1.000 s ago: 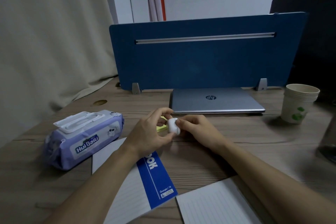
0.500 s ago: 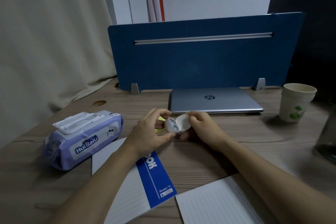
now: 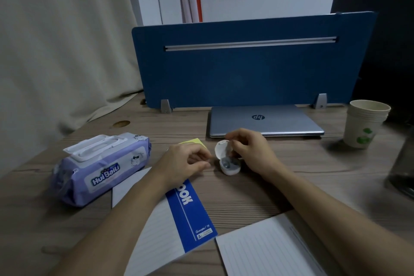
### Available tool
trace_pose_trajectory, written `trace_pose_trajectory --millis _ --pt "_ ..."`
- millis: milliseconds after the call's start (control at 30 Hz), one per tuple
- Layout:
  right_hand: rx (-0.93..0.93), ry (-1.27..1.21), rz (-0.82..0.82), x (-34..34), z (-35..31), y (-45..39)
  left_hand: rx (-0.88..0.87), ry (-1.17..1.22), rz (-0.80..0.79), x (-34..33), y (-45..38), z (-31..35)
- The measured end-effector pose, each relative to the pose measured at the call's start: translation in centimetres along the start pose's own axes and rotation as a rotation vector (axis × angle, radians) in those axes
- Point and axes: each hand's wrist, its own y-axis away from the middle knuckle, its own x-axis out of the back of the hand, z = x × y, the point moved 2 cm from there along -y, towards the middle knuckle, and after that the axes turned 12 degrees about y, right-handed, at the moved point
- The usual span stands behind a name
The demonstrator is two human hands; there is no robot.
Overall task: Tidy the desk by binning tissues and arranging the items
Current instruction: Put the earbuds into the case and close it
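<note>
A small white earbud case [image 3: 229,164] stands on the wooden desk [image 3: 246,190] with its lid flipped up; dark earbuds show inside. My right hand [image 3: 252,152] holds the case from the right, fingers pinching at the raised lid. My left hand [image 3: 187,161] hovers just left of the case with fingers curled and thumb against them; whether it pinches anything is hidden. A purple wet-wipe pack [image 3: 100,168] lies at the left. A notebook with a blue spine [image 3: 190,210] lies under my left forearm.
A closed silver laptop [image 3: 264,121] sits in front of the blue divider [image 3: 246,67]. Stacked paper cups [image 3: 365,125] stand at the right, a dark blurred object [image 3: 403,170] at the right edge. Yellow sticky notes [image 3: 193,142] and a lined sheet [image 3: 268,251] lie nearby.
The case went from shut to open and now rests on the desk. My left hand let go of it and drew back left; my right hand stays on it.
</note>
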Motion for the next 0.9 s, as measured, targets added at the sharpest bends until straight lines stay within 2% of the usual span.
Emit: trace_pose_trajectory --millis 100,233,333,467,600,900 --pt "0.011 -0.023 -0.004 0.3 0.0 -0.2 0.002 -0.008 0.055 1.1 0.2 0.0" --pt "-0.056 -0.138 0.036 0.8 0.4 -0.4 0.110 -0.002 0.144 3.1 0.9 -0.8" --pt "-0.096 -0.165 0.064 1.2 0.7 -0.3 0.196 -0.045 0.116 3.9 1.5 -1.3" --pt "-0.121 -0.159 0.080 1.6 0.9 -0.1 0.337 -0.056 0.003 3.9 2.2 -1.5" --pt "-0.119 -0.105 0.068 1.5 1.1 0.1 0.327 -0.195 0.015 3.3 2.2 -1.4" --pt "-0.099 -0.013 0.046 1.4 1.2 0.1 0.315 -0.197 0.110 2.6 1.9 -1.4"
